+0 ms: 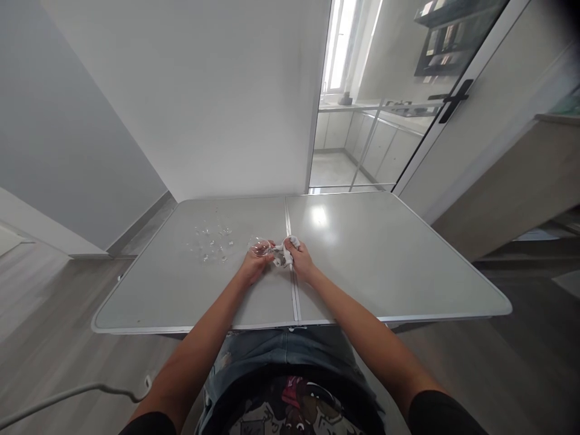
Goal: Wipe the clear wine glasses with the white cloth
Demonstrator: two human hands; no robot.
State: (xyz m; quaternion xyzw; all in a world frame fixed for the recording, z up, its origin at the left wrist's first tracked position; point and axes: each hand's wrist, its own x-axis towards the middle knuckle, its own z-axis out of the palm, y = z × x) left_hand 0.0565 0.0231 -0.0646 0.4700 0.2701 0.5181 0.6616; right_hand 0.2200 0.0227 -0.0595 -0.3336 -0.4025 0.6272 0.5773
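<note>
My left hand (255, 266) is closed around a clear, rounded drinking glass (260, 246), whose transparent bowl shows above the fingers. A crumpled white cloth (287, 256) is gripped in my right hand (302, 262), with the thumb pressed onto it. Cloth and glass meet between the two hands, just above the table; exactly where they touch is too small to make out. To the left of my hands, several clear glass pieces (212, 243) stand in a cluster. Their outlines are faint against the grey surface.
The grey table (376, 260) has a pale metal rim and a seam down its middle. A white wall (226, 103) rises behind it. A glass door (362, 139) with a black handle (455, 99) stands at the right. A grey cable (81, 389) runs at lower left.
</note>
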